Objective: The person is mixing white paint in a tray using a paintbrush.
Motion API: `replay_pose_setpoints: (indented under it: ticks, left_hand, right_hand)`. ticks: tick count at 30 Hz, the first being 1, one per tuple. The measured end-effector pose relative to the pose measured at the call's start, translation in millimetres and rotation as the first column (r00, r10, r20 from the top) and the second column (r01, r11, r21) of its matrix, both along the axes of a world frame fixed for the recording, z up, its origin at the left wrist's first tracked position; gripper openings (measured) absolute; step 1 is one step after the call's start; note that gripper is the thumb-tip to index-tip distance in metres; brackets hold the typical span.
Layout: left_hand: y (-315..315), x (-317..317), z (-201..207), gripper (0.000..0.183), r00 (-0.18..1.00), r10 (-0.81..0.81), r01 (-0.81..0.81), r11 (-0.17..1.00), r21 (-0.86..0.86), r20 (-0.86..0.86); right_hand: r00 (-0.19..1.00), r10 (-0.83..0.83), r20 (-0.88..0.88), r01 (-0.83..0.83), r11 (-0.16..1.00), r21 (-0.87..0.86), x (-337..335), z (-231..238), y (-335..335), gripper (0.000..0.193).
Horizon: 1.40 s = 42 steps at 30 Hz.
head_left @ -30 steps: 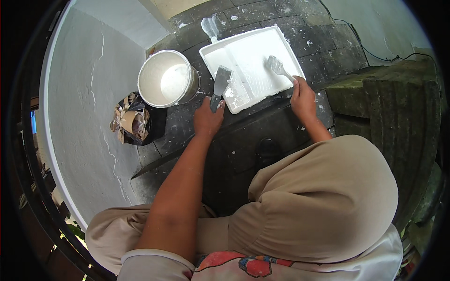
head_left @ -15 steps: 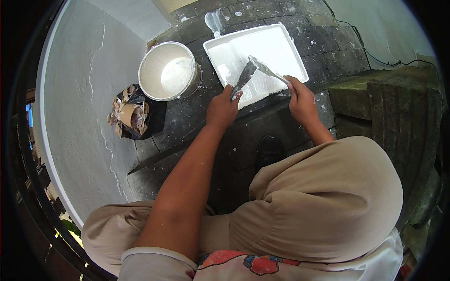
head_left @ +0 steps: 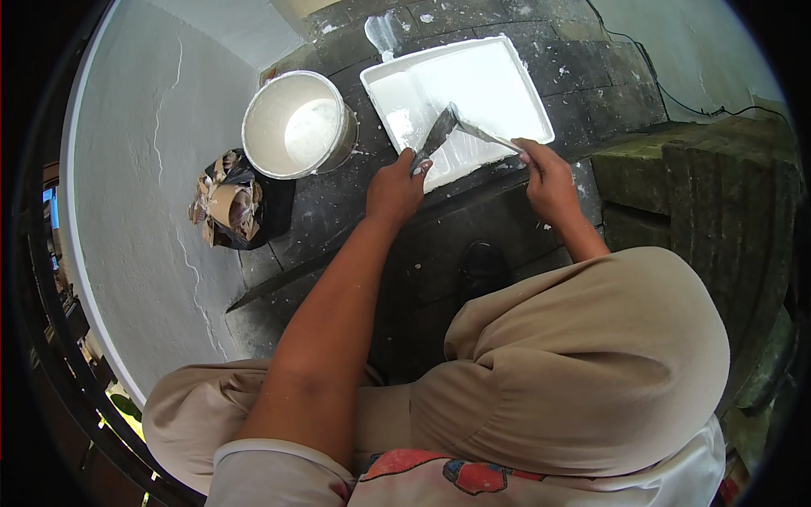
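My left hand (head_left: 395,188) is closed round a putty knife (head_left: 438,133) with a grey, smeared blade. A second putty knife (head_left: 492,139) is gripped in my right hand (head_left: 551,179), its blade slanting up and left. Above the near part of a white tray (head_left: 439,53), the two blades meet at their tips. White paste (head_left: 494,80) covers much of the tray in a thick layer, with thinner streaks near the blades. Some white is stuck to the fingers of my left hand. The blades partly cover the paste beneath them.
Left of the tray stands a white bucket (head_left: 263,127) with pale residue inside. Beside it is a black plastic bag (head_left: 269,221) holding a cardboard tube (head_left: 223,204). A white-smeared flat piece (head_left: 383,35) lies beyond the tray. Mossy stone steps (head_left: 710,169) rise at right.
The whole view has shifted slightly. Relative to the tray, my right hand has moved a little to the right and nearer to me. The two blades still meet over the tray.
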<state>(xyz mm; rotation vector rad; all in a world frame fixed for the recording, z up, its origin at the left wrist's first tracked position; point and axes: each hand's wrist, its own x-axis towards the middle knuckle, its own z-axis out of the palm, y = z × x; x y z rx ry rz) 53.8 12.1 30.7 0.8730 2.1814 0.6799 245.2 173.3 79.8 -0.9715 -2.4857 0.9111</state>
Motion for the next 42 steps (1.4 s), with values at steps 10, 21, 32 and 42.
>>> replay_pose_setpoints:
  ticks: [10, 21, 32, 42]
  left_hand:
    - [-4.2, -9.0, -7.2, 0.038, 0.999, 0.042, -0.043, 0.999, -0.028, -0.010]
    - [-16.1, -11.9, -2.9, 0.043, 0.998, 0.065, -0.065, 0.998, -0.016, 0.017]
    - [-6.9, -12.5, 4.8, 0.049, 0.997, -0.018, 0.021, 0.999, -0.041, 0.080]
    - [-1.8, -14.0, 7.0, 0.050, 0.996, -0.029, 0.033, 0.998, -0.056, 0.081]
  right_hand:
    - [0.994, -0.053, 0.096, 0.056, 0.998, -0.025, 9.1, 19.7, 3.5, 0.024]
    - [0.999, 0.007, 0.045, -0.011, 0.997, 0.080, 3.4, -0.3, 12.2, 0.029]
    - [0.993, 0.116, -0.022, -0.114, 0.991, 0.076, -4.2, -9.6, 12.2, 0.029]
    - [1.000, 0.027, -0.010, -0.029, 0.965, -0.261, -17.3, 0.2, 1.5, 0.029]
